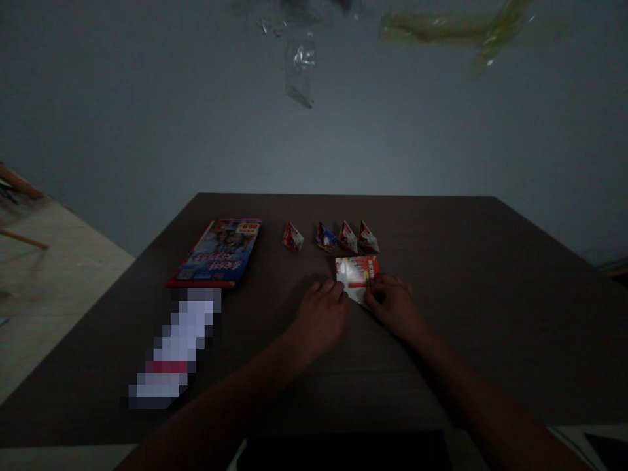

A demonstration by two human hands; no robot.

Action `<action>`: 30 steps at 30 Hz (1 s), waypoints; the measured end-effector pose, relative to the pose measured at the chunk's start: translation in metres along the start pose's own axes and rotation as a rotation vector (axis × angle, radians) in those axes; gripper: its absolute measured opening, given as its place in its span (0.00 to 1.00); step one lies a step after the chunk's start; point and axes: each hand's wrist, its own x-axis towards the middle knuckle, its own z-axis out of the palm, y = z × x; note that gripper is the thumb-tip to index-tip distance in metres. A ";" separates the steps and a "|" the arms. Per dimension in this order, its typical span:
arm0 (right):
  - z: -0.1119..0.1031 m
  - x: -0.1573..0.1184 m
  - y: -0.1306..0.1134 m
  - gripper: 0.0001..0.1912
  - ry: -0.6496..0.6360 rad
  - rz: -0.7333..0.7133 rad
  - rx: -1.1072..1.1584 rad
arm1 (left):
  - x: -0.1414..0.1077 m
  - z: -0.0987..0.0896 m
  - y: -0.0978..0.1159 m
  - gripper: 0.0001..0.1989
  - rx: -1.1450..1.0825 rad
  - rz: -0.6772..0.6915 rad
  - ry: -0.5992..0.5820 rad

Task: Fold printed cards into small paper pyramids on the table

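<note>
A piece of glossy printed paper (354, 275), orange, red and white, lies on the table between my hands. My left hand (322, 314) is closed at its lower left edge, with the fingers curled and the fingertips on the paper. At the lower right edge, my right hand (396, 304) pinches the paper between thumb and fingers. Just beyond stand folded paper shapes with pointed tops: a red and white one (293, 237) apart on the left, then a blue one (326, 237) and two more red and white ones (348, 237) close together.
A stack of colourful printed leaflets (218, 252) lies at the table's left. Nearer me is a blurred-out pale long object (179, 343). The dark wooden table (456, 248) meets a grey wall (417, 144) with tape stuck on it. The room is dim.
</note>
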 end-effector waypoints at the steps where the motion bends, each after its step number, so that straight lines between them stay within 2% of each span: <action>1: 0.000 0.000 0.000 0.12 0.001 0.000 0.001 | 0.000 0.000 0.000 0.10 0.003 0.001 -0.002; 18: -0.003 -0.002 -0.002 0.12 -0.009 0.006 0.011 | 0.000 -0.002 -0.006 0.09 -0.016 -0.085 -0.001; 30: -0.003 -0.001 -0.002 0.12 -0.008 0.008 0.009 | 0.000 -0.005 0.000 0.09 -0.022 -0.016 -0.018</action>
